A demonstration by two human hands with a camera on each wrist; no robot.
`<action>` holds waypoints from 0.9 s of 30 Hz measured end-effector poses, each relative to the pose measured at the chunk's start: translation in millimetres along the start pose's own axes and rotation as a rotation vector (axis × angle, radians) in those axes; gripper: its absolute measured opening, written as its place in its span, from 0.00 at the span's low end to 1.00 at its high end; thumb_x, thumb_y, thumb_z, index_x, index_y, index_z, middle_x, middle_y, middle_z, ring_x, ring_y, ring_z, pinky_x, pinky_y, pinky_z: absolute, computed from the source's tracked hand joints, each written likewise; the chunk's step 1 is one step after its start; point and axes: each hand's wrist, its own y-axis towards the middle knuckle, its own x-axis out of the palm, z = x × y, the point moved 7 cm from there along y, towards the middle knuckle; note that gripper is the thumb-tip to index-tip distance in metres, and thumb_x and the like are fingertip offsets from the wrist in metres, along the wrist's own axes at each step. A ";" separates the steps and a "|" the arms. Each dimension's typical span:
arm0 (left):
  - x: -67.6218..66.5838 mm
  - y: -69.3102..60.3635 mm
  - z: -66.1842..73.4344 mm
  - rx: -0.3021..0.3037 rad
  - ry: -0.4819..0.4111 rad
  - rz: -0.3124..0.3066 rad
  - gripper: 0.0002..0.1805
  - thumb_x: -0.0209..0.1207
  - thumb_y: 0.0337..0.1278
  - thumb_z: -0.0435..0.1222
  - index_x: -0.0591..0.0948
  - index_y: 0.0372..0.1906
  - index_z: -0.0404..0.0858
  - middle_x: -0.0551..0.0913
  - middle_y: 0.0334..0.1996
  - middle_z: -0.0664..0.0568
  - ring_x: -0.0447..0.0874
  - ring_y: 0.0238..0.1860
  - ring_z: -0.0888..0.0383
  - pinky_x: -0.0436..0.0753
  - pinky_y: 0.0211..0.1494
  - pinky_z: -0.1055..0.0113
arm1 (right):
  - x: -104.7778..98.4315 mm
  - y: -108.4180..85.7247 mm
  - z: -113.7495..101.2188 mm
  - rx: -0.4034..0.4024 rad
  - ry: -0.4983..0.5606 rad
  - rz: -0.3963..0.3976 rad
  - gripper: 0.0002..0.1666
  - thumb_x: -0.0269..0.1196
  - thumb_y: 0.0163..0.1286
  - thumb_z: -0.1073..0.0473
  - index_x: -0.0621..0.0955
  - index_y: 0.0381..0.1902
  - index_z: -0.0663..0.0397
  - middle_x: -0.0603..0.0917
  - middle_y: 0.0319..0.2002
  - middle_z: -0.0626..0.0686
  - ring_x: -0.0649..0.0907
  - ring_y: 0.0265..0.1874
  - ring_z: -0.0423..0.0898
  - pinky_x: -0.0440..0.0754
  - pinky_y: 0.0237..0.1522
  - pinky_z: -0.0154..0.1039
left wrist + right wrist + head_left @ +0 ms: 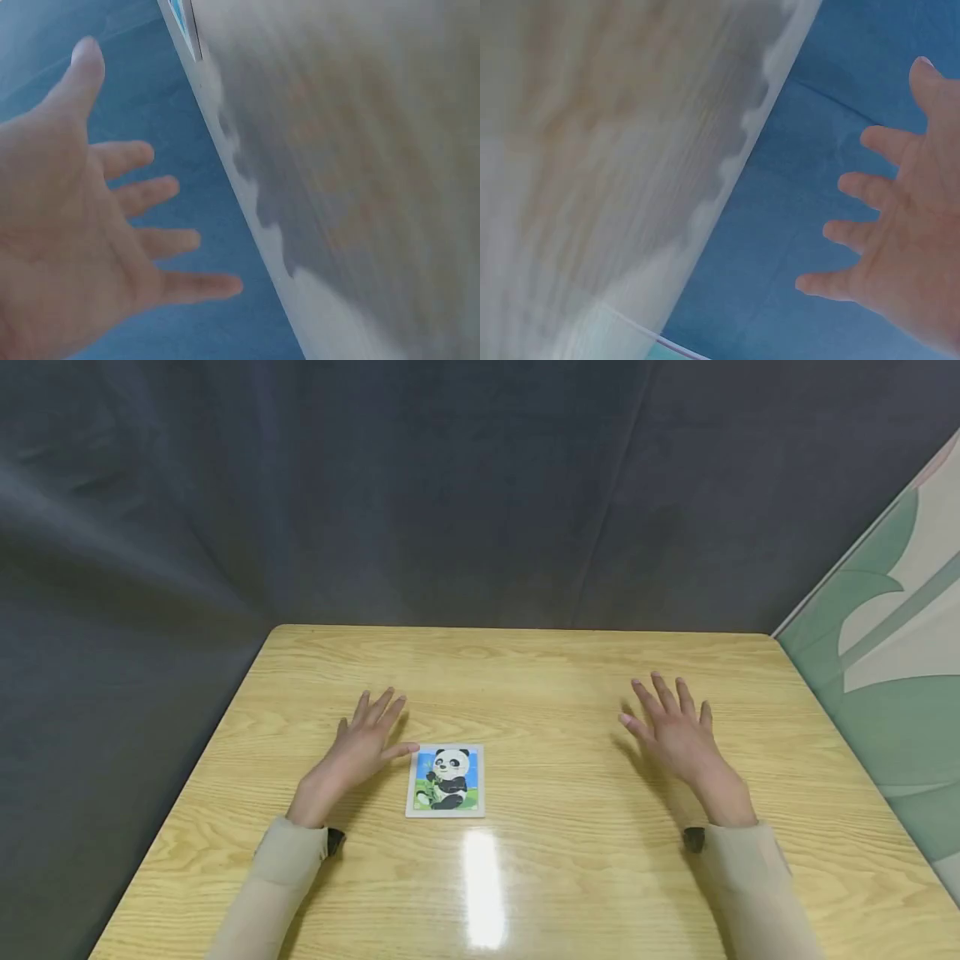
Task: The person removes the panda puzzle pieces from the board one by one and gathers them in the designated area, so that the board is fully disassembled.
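A square panda picture puzzle in a white frame lies flat on the wooden table, left of the middle. Just to its left hovers my left hand, fingers spread and holding nothing; in the head view its thumb tip overlaps the puzzle's upper left corner. The left wrist view shows the palm of the left hand bare, with a sliver of the puzzle at the top. Well to the right of the puzzle, my right hand is held above the table, its fingers spread. Nothing is in the right palm.
The wood-grained table carries a bright light reflection below the puzzle. A dark curtain hangs behind its far edge and along the left. At the right stands a panel with green and white leaf shapes.
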 end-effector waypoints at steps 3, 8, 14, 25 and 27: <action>4.2 -14.3 3.9 0.050 -0.042 -0.041 0.48 0.57 0.58 0.59 0.54 0.75 0.39 0.49 0.75 0.39 0.38 0.73 0.32 0.51 0.61 0.24 | 1.5 -8.0 -7.4 -0.010 -0.030 0.007 0.40 0.43 0.76 0.38 0.51 0.76 0.54 0.46 0.74 0.67 0.41 0.71 0.73 0.36 0.57 0.81; 11.7 -34.1 15.7 0.140 -0.109 -0.103 0.49 0.64 0.52 0.55 0.58 0.74 0.36 0.55 0.73 0.38 0.42 0.73 0.32 0.53 0.63 0.27 | 6.9 -20.3 -24.3 -0.021 -0.065 0.003 0.41 0.46 0.75 0.37 0.55 0.75 0.55 0.52 0.73 0.67 0.47 0.70 0.72 0.42 0.58 0.80; 20.6 -41.5 23.6 0.157 -0.132 -0.180 0.55 0.68 0.44 0.56 0.57 0.74 0.37 0.52 0.75 0.41 0.37 0.74 0.35 0.50 0.62 0.25 | 17.3 -24.8 -59.3 -0.088 -0.114 -0.022 0.40 0.50 0.72 0.36 0.63 0.72 0.56 0.62 0.70 0.65 0.57 0.69 0.70 0.53 0.60 0.77; 27.5 -42.7 25.2 0.122 -0.088 -0.255 0.55 0.70 0.43 0.51 0.57 0.74 0.34 0.49 0.76 0.44 0.35 0.75 0.37 0.48 0.61 0.23 | 44.3 -2.6 -137.8 -0.357 -0.189 0.045 0.35 0.56 0.69 0.37 0.75 0.63 0.56 0.78 0.60 0.58 0.73 0.61 0.62 0.70 0.57 0.66; 27.7 -43.2 25.4 0.118 -0.084 -0.260 0.54 0.71 0.43 0.50 0.57 0.74 0.34 0.49 0.76 0.45 0.35 0.75 0.37 0.48 0.61 0.24 | 49.6 1.4 -151.5 -0.397 -0.189 0.055 0.34 0.56 0.69 0.38 0.76 0.62 0.56 0.79 0.58 0.56 0.75 0.59 0.61 0.72 0.57 0.64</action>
